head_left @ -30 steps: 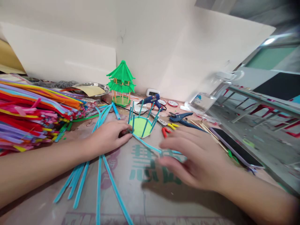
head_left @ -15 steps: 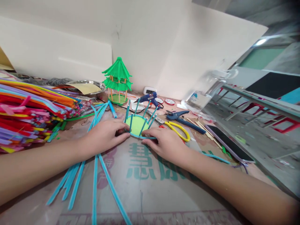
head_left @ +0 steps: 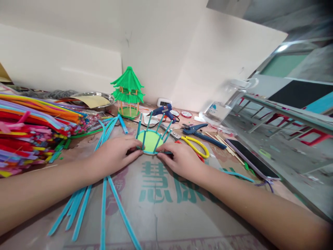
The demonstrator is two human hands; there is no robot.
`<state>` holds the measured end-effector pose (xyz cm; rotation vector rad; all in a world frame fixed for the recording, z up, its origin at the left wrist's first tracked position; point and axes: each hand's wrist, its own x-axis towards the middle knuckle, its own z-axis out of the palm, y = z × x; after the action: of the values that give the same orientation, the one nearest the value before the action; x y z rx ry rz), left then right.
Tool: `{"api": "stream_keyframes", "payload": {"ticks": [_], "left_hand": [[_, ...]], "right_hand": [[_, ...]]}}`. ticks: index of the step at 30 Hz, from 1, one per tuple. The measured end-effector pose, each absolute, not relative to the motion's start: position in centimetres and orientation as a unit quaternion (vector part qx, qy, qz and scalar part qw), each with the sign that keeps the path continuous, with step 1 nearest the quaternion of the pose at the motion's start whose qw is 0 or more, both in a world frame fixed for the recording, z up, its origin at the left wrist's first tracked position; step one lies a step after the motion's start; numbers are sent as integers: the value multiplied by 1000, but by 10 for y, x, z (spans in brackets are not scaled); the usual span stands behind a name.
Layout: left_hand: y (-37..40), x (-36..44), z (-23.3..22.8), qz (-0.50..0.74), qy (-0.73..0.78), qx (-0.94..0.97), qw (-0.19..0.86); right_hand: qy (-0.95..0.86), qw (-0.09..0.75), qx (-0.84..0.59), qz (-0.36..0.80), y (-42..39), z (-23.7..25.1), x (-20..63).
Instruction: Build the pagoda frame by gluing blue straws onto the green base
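Between my hands stands a small round base with a light green floor (head_left: 149, 141) and several upright blue posts around its edge. A blue pipe cleaner (head_left: 150, 152) runs along the near rim. My left hand (head_left: 118, 152) pinches it at the left of the rim, thumb and fingers closed. At the right, my right hand (head_left: 179, 157) has its fingers closed on the same strip, though the fingertips partly hide it. Loose blue pipe cleaners (head_left: 104, 205) lie beneath my left forearm. Behind the base rises a green two-tiered pavilion model (head_left: 128, 92) on tan posts.
Bundled coloured pipe cleaners (head_left: 33, 128) pile up at the left, near a metal plate (head_left: 106, 99). A blue glue gun (head_left: 163, 111), yellow-handled scissors (head_left: 196, 146), blue cutters (head_left: 200, 131), thin sticks (head_left: 226, 147) and a phone (head_left: 252, 158) lie behind and right. A clear plastic jug (head_left: 223, 104) stands farther back.
The view has shifted slightly, moving most things a little left and down in the picture. Both hands keep their grip at the rim, and the strip now sits closer along its near edge.
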<state>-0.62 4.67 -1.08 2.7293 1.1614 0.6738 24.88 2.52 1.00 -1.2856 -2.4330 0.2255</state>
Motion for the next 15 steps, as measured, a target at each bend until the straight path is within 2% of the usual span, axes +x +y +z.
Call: {"api": "stream_keyframes", "payload": {"ticks": [6, 15], "left_hand": [[28, -2, -12, 208, 346, 914, -36], [29, -3, -8, 197, 371, 907, -7]], "right_hand": [[-880, 197, -429, 59, 32, 7, 254], [-861, 225, -446, 99, 38, 7, 255]]}}
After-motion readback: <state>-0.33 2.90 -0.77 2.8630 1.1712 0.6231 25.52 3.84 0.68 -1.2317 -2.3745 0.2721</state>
